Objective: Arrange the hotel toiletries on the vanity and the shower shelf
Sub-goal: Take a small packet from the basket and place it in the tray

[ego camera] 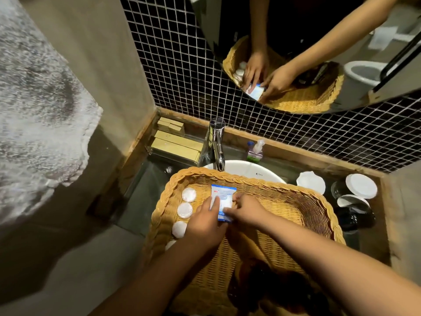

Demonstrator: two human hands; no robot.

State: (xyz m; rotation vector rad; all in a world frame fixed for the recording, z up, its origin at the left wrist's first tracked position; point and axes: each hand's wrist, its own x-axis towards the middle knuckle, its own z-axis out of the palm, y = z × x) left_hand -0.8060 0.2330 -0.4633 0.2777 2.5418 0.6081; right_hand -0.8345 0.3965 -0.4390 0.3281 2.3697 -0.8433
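Observation:
A wicker basket rests over the white sink. Inside it lies a small blue-and-white packet. My left hand has its fingers on the packet's left side. My right hand pinches the packet's right edge. Along the basket's left wall stand three round white-capped items, and a further one is partly hidden under my left forearm. The basket's near part is in shadow.
A chrome faucet rises behind the basket. Tan boxes sit in a clear tray at the back left. A pump bottle stands behind the sink. Cups with white lids stand at the right. A mirror hangs above.

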